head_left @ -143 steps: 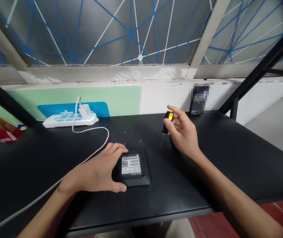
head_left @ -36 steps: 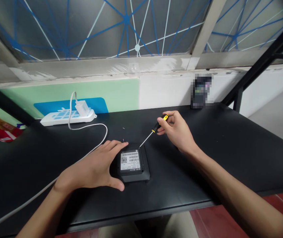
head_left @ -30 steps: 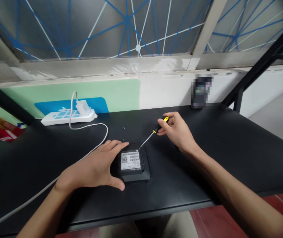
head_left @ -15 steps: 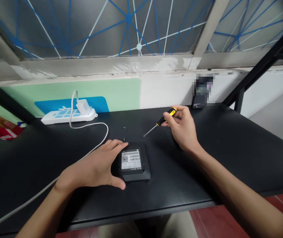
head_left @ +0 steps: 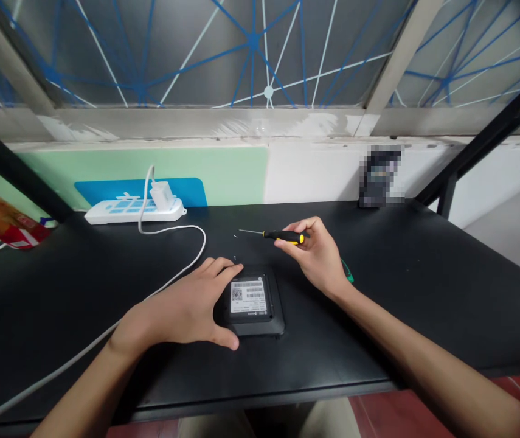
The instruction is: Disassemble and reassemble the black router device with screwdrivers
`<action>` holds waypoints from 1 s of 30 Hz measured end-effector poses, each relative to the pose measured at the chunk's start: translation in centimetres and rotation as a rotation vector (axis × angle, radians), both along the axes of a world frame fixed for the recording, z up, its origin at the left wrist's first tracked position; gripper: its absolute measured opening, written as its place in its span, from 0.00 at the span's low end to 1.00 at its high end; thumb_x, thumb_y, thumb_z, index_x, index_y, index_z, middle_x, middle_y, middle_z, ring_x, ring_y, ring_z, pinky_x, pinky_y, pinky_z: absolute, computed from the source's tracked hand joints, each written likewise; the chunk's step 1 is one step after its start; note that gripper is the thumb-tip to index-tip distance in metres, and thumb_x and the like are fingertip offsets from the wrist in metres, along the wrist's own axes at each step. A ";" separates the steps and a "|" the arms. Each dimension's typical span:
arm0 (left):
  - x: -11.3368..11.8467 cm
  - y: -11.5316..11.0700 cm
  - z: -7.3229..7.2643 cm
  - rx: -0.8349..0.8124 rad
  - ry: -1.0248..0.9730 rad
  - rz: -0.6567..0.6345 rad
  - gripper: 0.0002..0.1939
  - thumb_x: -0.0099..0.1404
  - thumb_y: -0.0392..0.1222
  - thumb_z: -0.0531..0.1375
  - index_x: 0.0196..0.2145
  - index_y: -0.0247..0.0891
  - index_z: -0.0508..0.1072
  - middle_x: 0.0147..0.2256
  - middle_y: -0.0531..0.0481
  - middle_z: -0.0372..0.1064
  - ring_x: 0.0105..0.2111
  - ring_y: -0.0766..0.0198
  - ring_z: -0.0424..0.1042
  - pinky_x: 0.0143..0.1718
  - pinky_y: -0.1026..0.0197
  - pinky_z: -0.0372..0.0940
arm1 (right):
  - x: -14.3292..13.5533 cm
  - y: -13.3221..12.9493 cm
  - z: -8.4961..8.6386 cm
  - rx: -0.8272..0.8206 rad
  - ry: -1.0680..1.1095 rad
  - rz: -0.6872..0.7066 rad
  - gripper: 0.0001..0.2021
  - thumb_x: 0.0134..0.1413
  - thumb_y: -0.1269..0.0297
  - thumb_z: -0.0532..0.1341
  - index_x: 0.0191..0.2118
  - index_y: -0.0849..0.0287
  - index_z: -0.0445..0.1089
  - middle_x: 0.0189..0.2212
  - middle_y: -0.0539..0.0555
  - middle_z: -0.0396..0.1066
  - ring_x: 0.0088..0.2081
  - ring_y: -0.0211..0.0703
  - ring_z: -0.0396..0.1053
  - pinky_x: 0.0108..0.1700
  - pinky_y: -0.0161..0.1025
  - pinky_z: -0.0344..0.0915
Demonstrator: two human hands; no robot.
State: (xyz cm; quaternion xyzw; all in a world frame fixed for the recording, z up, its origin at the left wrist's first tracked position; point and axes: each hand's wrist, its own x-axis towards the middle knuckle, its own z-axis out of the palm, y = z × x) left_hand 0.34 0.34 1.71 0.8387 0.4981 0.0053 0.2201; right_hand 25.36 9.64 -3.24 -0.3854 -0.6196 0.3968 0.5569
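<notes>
A flat black electronic device [head_left: 278, 304] lies on the table, its white label with a QR code and barcodes facing up. My left hand [head_left: 191, 301] spans the device's left side, fingertips at the back edge and thumb by the front corner, gripping it. In my right hand [head_left: 317, 252] is a screwdriver [head_left: 282, 236] with a black and yellow handle. Its thin shaft points left above the table, apart from the device. Two tiny screws, one nearer [head_left: 235, 258] and one farther [head_left: 235, 236], are behind the device. A green object [head_left: 347, 272] shows partly behind my right wrist.
A white power strip [head_left: 134, 211] with a plugged-in charger [head_left: 162, 196] sits at the back left. Its white cable [head_left: 77, 354] runs behind my left arm. A red and orange package [head_left: 6, 222] lies far left. A pixelated dark object [head_left: 378, 176] leans against the wall.
My right hand has moved left and down, swinging the screwdriver from a downward slant to nearly level, tip left. The green object has come into sight. My left hand stays at the device.
</notes>
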 end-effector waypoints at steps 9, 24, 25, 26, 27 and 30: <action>0.1 -0.1 0.1 -0.012 -0.001 0.003 0.58 0.53 0.60 0.72 0.72 0.35 0.49 0.70 0.34 0.49 0.70 0.40 0.48 0.68 0.42 0.52 | -0.2 -0.1 -0.2 -0.019 -0.103 -0.002 0.21 0.46 0.59 0.73 0.35 0.53 0.58 0.41 0.50 0.72 0.38 0.39 0.75 0.41 0.40 0.75; 0.0 0.0 0.0 0.009 -0.030 -0.003 0.57 0.53 0.60 0.72 0.71 0.38 0.51 0.69 0.34 0.51 0.69 0.38 0.51 0.66 0.40 0.54 | -0.5 -0.3 -0.1 -0.022 -0.186 -0.002 0.20 0.48 0.57 0.71 0.36 0.53 0.57 0.42 0.51 0.72 0.38 0.40 0.76 0.42 0.41 0.75; 0.0 0.0 0.0 0.006 -0.027 -0.003 0.56 0.53 0.60 0.71 0.71 0.38 0.51 0.68 0.34 0.52 0.69 0.38 0.51 0.66 0.41 0.54 | -0.6 -0.3 -0.1 -0.022 -0.187 -0.004 0.20 0.48 0.57 0.71 0.36 0.53 0.57 0.42 0.51 0.72 0.38 0.40 0.76 0.42 0.41 0.75; 0.0 0.0 0.0 0.003 -0.022 -0.005 0.56 0.54 0.60 0.71 0.71 0.38 0.51 0.68 0.34 0.52 0.69 0.39 0.51 0.66 0.41 0.54 | -0.6 -0.4 -0.1 -0.024 -0.190 -0.005 0.20 0.48 0.57 0.71 0.36 0.53 0.57 0.42 0.51 0.72 0.38 0.40 0.76 0.42 0.41 0.75; 0.1 -0.1 0.0 0.001 -0.019 -0.006 0.56 0.54 0.60 0.71 0.71 0.38 0.51 0.68 0.34 0.52 0.69 0.39 0.51 0.66 0.41 0.54 | -0.6 -0.4 -0.1 -0.027 -0.190 -0.005 0.20 0.49 0.58 0.71 0.36 0.53 0.57 0.42 0.51 0.72 0.38 0.40 0.75 0.42 0.41 0.74; 0.0 -0.1 -0.1 -0.003 -0.013 -0.002 0.58 0.53 0.60 0.71 0.71 0.38 0.50 0.69 0.34 0.50 0.69 0.40 0.50 0.67 0.42 0.54 | -0.6 -0.4 -0.2 -0.027 -0.174 0.001 0.20 0.48 0.58 0.72 0.36 0.53 0.58 0.42 0.51 0.72 0.39 0.40 0.75 0.42 0.42 0.74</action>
